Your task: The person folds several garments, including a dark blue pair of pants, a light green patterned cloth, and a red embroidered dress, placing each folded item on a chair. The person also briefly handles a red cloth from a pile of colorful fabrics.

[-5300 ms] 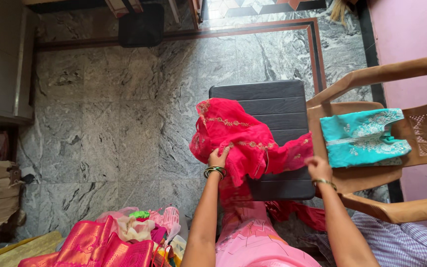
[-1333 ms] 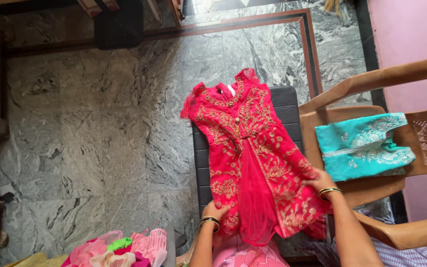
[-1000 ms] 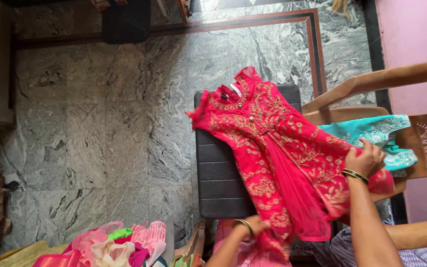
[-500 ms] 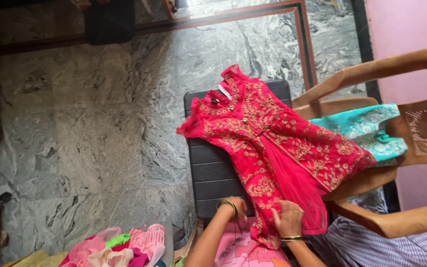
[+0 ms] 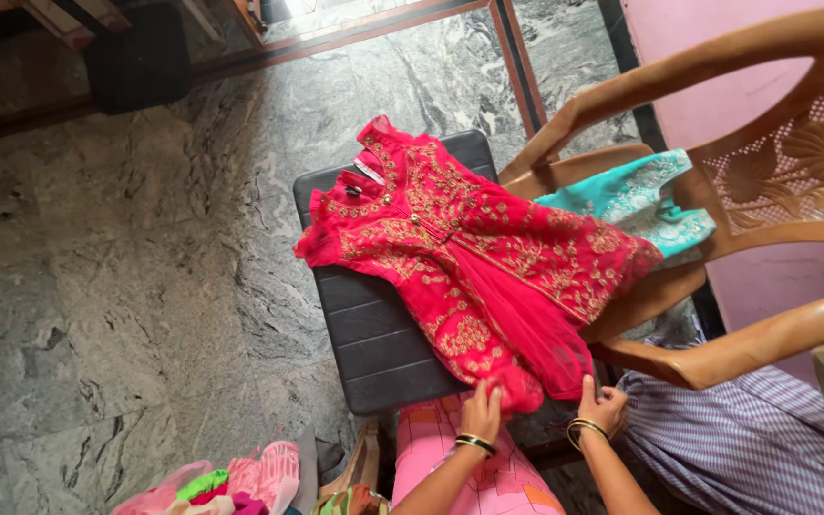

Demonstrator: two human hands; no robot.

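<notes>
A red dress (image 5: 469, 257) with gold embroidery lies spread face up across a dark grey stool (image 5: 374, 334), its skirt running onto the seat of a brown plastic chair (image 5: 717, 353). My left hand (image 5: 482, 412) pinches the near hem of the dress. My right hand (image 5: 603, 405) grips the hem a little to the right. Both wrists wear bangles. A folded turquoise embroidered garment (image 5: 636, 200) rests on the chair seat, partly under the red skirt.
Grey marble floor (image 5: 126, 286) surrounds the stool. A heap of bright clothes (image 5: 231, 482) sits at the lower left. Checked purple cloth (image 5: 736, 448) lies at the lower right. A dark box (image 5: 140, 57) stands at the far left, a pink wall (image 5: 698, 57) at the right.
The crumpled dress was spread flat over the stool and swung so its skirt lies toward the chair. Both hands came back to the near hem. My view has shifted right.
</notes>
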